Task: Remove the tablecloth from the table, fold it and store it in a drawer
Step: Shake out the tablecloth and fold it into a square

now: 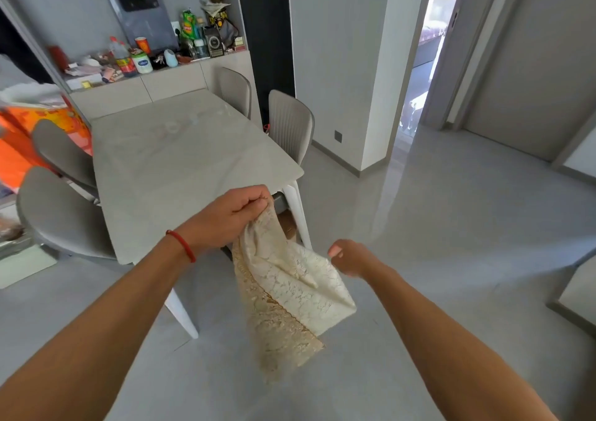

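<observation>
Head view. Tablecloth [290,291]: cream lace, folded, hanging in the air off the near corner of the table [167,162], above the floor. Left hand [232,217]: fingers curled, pinching the cloth's top edge. Right hand [350,257]: fingers curled at the cloth's right edge; actual grip cannot be told. Grey chairs [290,123] stand around the table.

Four chairs [66,156], one table [180,162], one tablecloth [287,288]
</observation>
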Tool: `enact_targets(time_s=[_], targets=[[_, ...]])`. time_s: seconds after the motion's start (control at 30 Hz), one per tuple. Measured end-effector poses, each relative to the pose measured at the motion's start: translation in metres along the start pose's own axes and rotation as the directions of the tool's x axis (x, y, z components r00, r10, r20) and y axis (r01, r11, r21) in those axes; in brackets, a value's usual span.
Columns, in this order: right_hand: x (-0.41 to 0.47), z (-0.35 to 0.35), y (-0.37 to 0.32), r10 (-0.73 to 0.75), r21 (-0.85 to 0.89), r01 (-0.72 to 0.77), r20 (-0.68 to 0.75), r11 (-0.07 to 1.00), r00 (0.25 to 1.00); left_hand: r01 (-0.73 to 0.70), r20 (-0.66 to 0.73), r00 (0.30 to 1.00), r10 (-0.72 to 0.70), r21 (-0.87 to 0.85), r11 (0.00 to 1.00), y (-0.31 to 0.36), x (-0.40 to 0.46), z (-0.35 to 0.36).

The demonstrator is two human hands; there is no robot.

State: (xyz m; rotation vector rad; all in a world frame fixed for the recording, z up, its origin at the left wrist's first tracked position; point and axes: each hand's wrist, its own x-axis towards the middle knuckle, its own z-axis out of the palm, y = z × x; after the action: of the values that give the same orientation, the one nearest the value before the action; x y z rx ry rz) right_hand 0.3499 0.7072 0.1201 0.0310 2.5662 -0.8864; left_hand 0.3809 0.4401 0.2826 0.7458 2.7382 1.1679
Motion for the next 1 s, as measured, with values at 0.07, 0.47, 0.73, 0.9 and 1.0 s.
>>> enact_targets(time_s=[0.07, 0.47, 0.73, 0.9, 1.0], targets=[[0.007, 0.025, 0.002, 0.017, 0.003, -0.018, 0.149, 1.0, 0.989, -0.069, -0.034, 0.997, 0.07, 0.015, 0.997, 0.01, -0.003, -0.014], [-0.004, 0.139, -0.037, -0.173, 0.252, 0.111, 0.239, 0.961, 0.956, -0.117, -0.29, 0.956, 0.036, -0.266, 0.957, 0.004, -0.032, -0.072], [0.012, 0.096, -0.062, -0.201, 0.378, 0.147, 0.107, 0.914, 0.974, 0.226, -0.375, 0.891, -0.257, -0.126, 0.966, -0.036, -0.069, -0.096], [0.007, 0.052, -0.082, -0.212, 0.479, 0.131, 0.117, 0.868, 0.97, 0.512, -0.284, 0.859, -0.426, 0.465, 0.723, -0.07, -0.078, -0.054], [0.006, 0.026, -0.09, -0.294, 0.405, 0.222, 0.125, 0.887, 0.948, 0.41, -0.203, 0.903, -0.379, 0.672, 0.617, -0.073, -0.072, -0.01]])
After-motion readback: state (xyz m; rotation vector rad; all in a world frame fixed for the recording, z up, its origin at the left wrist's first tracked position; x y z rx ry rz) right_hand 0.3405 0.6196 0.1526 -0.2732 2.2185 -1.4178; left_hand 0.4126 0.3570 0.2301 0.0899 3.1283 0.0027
